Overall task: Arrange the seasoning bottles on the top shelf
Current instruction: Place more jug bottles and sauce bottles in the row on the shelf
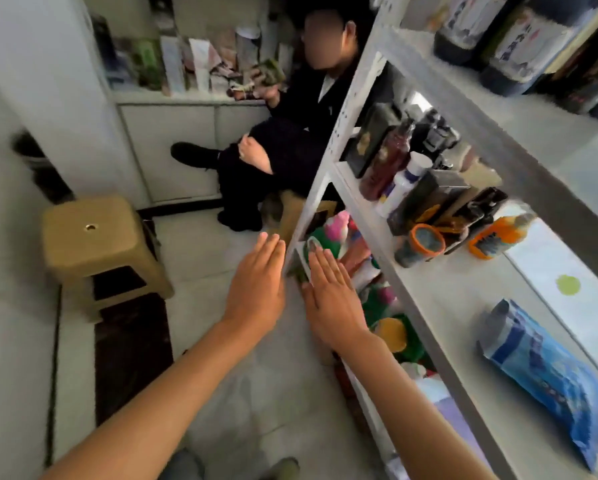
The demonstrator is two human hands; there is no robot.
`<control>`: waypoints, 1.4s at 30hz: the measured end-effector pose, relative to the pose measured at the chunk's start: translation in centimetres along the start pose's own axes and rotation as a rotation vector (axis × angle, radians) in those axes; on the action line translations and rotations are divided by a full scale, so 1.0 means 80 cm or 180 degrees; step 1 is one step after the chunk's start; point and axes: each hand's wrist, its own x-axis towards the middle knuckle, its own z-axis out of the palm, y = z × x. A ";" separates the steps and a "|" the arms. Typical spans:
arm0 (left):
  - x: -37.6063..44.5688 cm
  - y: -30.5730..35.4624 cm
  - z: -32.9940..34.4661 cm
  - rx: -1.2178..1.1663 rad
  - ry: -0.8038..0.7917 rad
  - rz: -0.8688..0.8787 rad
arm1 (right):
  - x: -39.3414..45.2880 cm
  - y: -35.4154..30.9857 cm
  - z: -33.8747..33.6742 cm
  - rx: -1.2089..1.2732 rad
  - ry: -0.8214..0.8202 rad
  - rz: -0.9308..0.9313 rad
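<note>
Left hand [256, 289]: held out flat, palm down, fingers straight and pressed together, pointing away from the body; grip released, holding nothing; hovering over the floor, just left of the shelf post.
Right hand [332, 296]: same flat, palm-down pose, fingers straight, tips reaching toward the corner of the lowest shelf; grip released, nothing held.
Arms: both bare forearms stretched forward side by side, hands close together but apart.
Seasoning bottles [491, 39]: dark bottles with pale labels standing on the top shelf [519, 109] of the white rack, upper right, well apart from both hands.
Middle shelf: red-brown bottle [387, 164], orange-capped bottles, boxes crowded together; blue packet [546, 372] lying nearer.
Floor: tan plastic stool [96, 240] to the left.
Background: seated person in dark clothes [290, 140] beyond the rack.
</note>
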 end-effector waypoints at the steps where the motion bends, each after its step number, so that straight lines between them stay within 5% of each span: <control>1: -0.010 -0.025 -0.001 0.0034 -0.0018 -0.0159 | 0.009 -0.016 0.019 0.0042 -0.0118 -0.0077; 11: -0.117 -0.236 0.004 0.0090 -0.0323 -0.1570 | 0.088 -0.159 0.203 0.0201 -0.1282 -0.0580; 18: -0.157 -0.331 0.061 -0.0016 -0.0590 -0.2202 | 0.137 -0.181 0.313 0.0097 -0.1832 -0.0464; 31: -0.154 -0.433 0.333 -0.0650 -0.0498 -0.3767 | 0.242 -0.039 0.608 0.0504 -0.2523 0.0459; 42: -0.158 -0.599 0.606 -0.0365 -0.0528 -0.3934 | 0.338 0.123 0.917 0.0588 -0.2669 0.0934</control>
